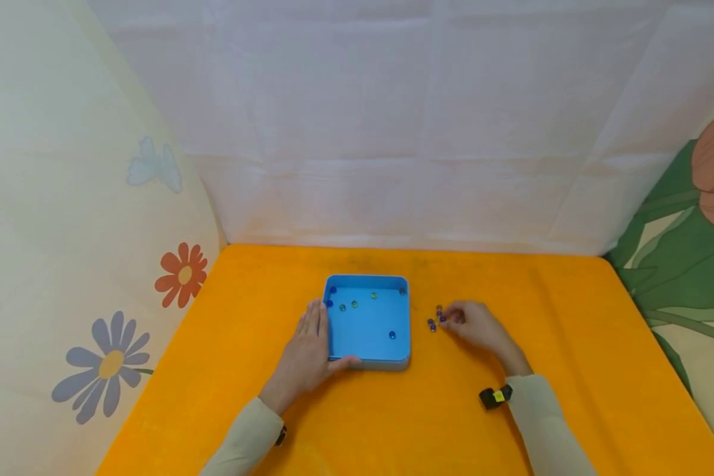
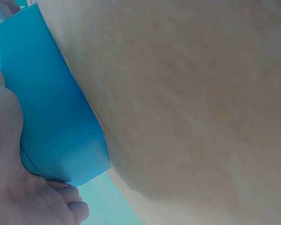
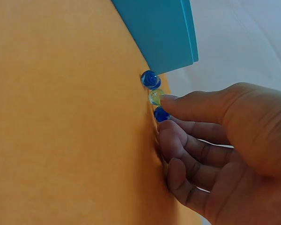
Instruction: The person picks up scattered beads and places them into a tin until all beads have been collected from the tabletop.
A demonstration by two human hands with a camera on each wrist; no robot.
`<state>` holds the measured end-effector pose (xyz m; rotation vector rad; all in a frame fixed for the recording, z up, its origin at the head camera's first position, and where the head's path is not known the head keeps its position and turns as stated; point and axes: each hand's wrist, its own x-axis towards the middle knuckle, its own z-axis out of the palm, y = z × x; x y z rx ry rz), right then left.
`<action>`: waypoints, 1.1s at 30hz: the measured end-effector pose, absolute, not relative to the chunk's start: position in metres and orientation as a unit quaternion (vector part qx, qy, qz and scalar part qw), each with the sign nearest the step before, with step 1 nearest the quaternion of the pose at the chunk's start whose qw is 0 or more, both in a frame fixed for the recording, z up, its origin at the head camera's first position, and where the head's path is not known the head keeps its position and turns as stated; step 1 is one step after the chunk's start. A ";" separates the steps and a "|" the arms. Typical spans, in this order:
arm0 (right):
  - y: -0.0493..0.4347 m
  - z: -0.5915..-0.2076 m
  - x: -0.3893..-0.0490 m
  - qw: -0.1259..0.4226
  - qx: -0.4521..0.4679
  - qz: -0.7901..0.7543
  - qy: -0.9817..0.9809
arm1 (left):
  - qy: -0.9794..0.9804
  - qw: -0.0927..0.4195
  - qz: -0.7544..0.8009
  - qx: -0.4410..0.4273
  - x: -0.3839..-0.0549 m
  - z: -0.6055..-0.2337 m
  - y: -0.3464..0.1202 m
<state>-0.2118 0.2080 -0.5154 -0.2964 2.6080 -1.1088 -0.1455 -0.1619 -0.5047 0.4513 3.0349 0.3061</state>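
A shallow blue square box (image 1: 365, 357) stands on the orange table, several glass marbles (image 1: 354, 304) scattered inside. Along its left wall lie the straight fingers of my left hand (image 1: 305, 354), with the thumb stretched over the near edge; the left wrist view shows the hand against the blue wall. To the right of the box is a small cluster of marbles (image 1: 432, 328), blue and yellowish. My right hand (image 1: 471, 324) is at this cluster, fingers bent. At its thumb and fingertips are a yellow marble (image 3: 154, 97) and a blue marble (image 3: 161, 114); whether it grips one is unclear.
The orange cloth-covered table (image 1: 571, 370) extends around the box on both sides. A white cloth backdrop (image 1: 393, 132) hangs behind it, with flower-printed cloth (image 1: 113, 370) at the left. Each wrist carries a small black device (image 1: 496, 396).
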 end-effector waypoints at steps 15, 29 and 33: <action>0.209 -0.520 -0.211 0.144 -0.100 -0.372 0.912 | 0.984 0.042 0.106 0.139 -0.146 -0.507 -0.162; 0.206 -0.521 -0.214 0.141 -0.092 -0.361 0.917 | 0.984 0.038 0.102 0.143 -0.147 -0.504 -0.162; 0.205 -0.520 -0.214 0.140 -0.095 -0.360 0.918 | 0.984 0.038 0.099 0.144 -0.146 -0.504 -0.162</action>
